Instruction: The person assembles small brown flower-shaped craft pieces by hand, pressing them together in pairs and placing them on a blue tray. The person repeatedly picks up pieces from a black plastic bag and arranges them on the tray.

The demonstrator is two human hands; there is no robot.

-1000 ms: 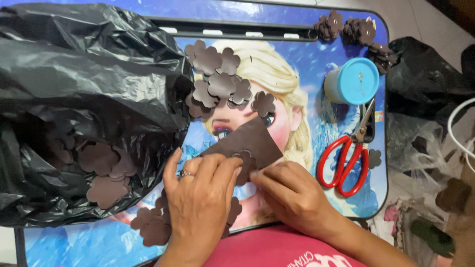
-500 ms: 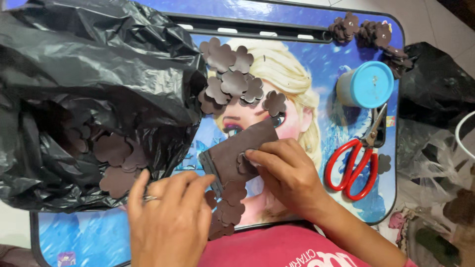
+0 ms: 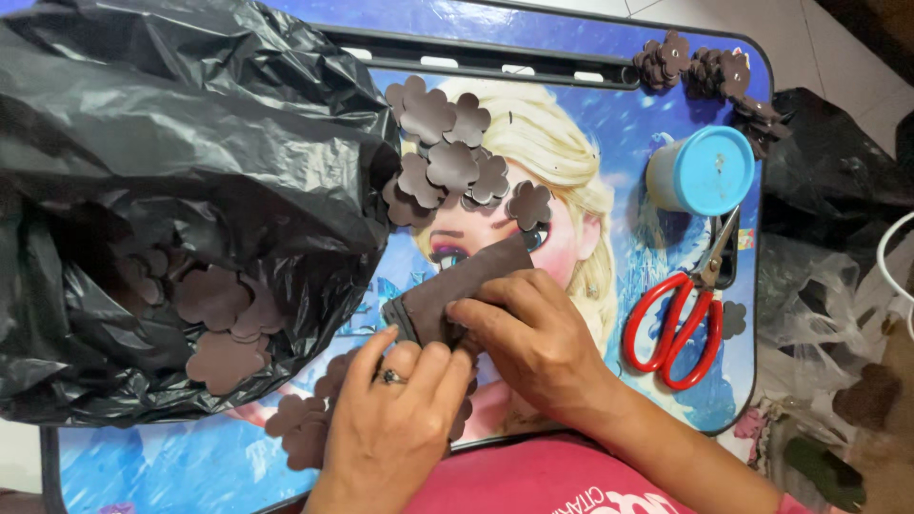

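Pressing down near the front edge of the table point(image 3: 590, 143), the left hand point(image 3: 395, 428), a ring on one finger, has its fingertips curled onto the lower end of a brown foam piece point(image 3: 457, 290), and the right hand point(image 3: 533, 338) pinches the same piece from the right side, thumb and fingers closed on it. Foam piece lies tilted, lower left to upper right, on the printed blue cartoon tabletop, just in front of both hands. Pink shirt at the bottom edge. Loose brown foam flowers point(image 3: 300, 428) lie by the left wrist, partly under the hand. Left of the hands a big black plastic bag point(image 3: 190, 152) sits open on its side, more brown flower cutouts point(image 3: 214, 300) inside its mouth. Right of the hands, red-handled scissors point(image 3: 681, 319) lie closed on the table, one small brown flower beside them. Further back, a heap of brown flowers point(image 3: 447, 157) at the bag's mouth, a blue-lidded round tub point(image 3: 705, 171) just behind the scissors, and another cluster of flowers point(image 3: 705, 71) at the far right corner.
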